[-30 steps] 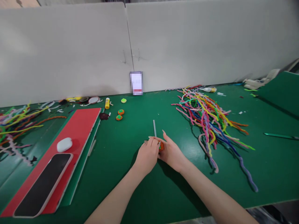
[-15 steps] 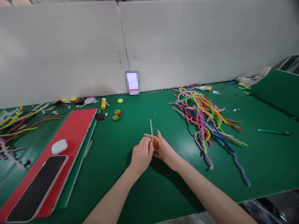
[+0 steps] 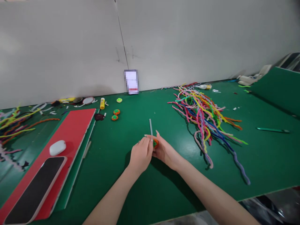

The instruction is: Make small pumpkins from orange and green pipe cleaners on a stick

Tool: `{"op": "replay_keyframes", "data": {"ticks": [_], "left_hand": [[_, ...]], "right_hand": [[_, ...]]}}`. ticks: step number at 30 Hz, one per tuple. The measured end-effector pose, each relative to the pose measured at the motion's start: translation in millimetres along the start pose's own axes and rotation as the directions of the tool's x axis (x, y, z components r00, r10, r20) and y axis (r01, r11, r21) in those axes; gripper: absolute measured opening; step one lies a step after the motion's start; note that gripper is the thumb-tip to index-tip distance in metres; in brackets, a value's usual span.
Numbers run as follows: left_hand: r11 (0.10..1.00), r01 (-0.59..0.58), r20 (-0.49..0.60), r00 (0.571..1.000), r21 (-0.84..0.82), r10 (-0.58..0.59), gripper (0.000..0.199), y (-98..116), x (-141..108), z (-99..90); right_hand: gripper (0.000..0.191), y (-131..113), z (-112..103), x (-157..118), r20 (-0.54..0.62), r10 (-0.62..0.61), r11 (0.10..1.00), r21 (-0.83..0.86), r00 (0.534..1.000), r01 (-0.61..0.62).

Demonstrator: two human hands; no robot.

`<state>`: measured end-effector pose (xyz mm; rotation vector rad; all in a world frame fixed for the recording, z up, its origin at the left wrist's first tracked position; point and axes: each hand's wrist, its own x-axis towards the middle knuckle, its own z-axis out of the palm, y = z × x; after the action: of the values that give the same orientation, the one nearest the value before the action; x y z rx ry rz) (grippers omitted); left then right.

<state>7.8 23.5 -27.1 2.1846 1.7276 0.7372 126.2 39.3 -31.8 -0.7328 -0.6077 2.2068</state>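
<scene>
Both hands meet over the green table around a small orange and green fuzzy piece (image 3: 155, 143). My left hand (image 3: 142, 153) is closed, its fingertips pressed at the left side of that piece. Fingers of my right hand (image 3: 165, 151) curl round the piece from the right and below, thumb raised. A thin grey stick (image 3: 151, 127) lies just beyond the fingertips, its near end at the hands. Two similar orange pieces with green tops (image 3: 114, 117) rest on the table to the left, with a yellow-green one (image 3: 119, 100) behind them.
A heap of coloured fuzzy stems (image 3: 201, 112) spreads to the right, and more stems (image 3: 16, 125) lie far left. Red board (image 3: 77, 125) carries a phone (image 3: 37, 190) and white case (image 3: 57, 147). Glue stick (image 3: 102, 103), propped screen (image 3: 131, 82) and green tweezers (image 3: 273, 130) are also there.
The camera view has shifted slightly, moving the scene a little left and up. Both hands keep nearly the same pose around the orange piece.
</scene>
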Motion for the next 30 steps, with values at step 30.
{"op": "replay_keyframes", "data": {"ticks": [30], "left_hand": [[0.854,0.134,0.135,0.988,-0.502,-0.075,0.03,-1,2,-7.6]], "right_hand": [[0.037,-10,3,-11,0.041,-0.363,0.652,-0.702,0.931,0.285]]}}
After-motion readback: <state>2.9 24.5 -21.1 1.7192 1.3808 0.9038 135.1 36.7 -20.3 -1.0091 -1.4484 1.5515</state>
